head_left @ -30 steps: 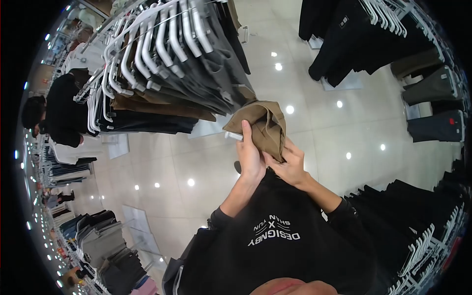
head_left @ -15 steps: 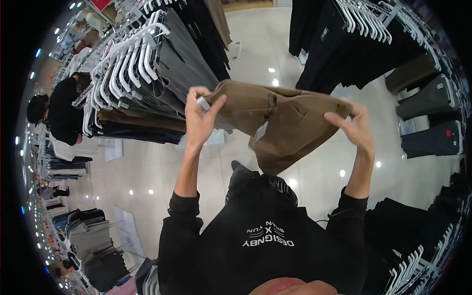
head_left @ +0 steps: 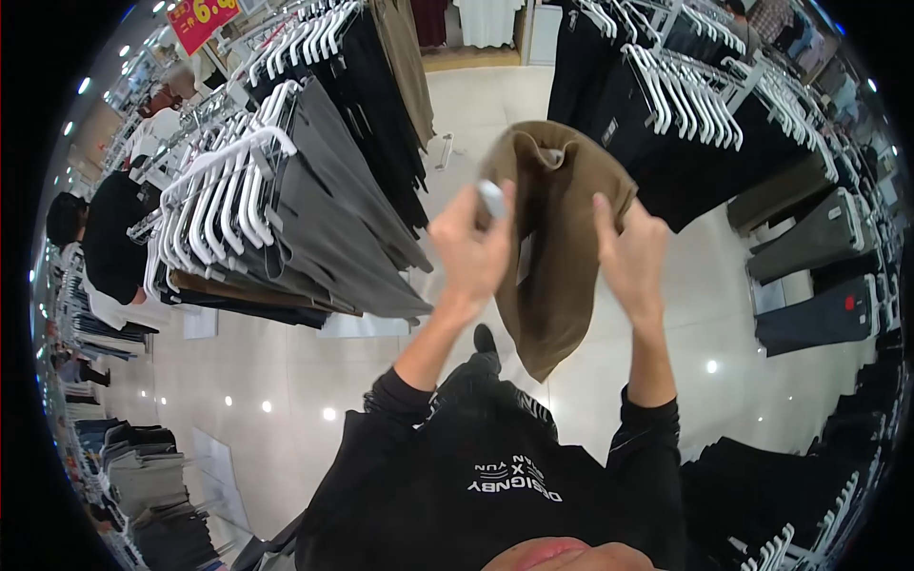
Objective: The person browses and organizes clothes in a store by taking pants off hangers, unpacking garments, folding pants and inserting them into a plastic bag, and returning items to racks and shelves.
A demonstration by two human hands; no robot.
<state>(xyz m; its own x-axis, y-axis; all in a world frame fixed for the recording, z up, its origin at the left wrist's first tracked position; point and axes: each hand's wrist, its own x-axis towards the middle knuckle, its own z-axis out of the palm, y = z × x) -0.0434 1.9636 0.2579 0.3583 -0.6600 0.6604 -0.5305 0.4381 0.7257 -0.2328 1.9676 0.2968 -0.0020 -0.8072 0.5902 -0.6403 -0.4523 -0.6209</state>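
Observation:
Brown trousers (head_left: 557, 257) hang between my two hands, the waistband bowed open at the top and the legs bunched to a point below. At the waistband's left end, my left hand (head_left: 473, 243) is closed on the cloth, beside a small white item (head_left: 492, 198) that is blurred. My right hand (head_left: 632, 249) grips the waistband's right end, its thumb on the near side. The inside of the waist shows, with a pale label at its upper edge.
A rack of grey trousers (head_left: 328, 190) on white hangers (head_left: 224, 205) stands at the left. Black trousers (head_left: 657, 162) hang at the upper right, and folded dark ones (head_left: 814, 319) farther right. A person in black (head_left: 114, 238) is at the far left.
My hands first moved apart, spreading the bunched trousers, then came closer together and higher, bowing the waistband. The racks have shifted in view, and a foot now shows farther forward.

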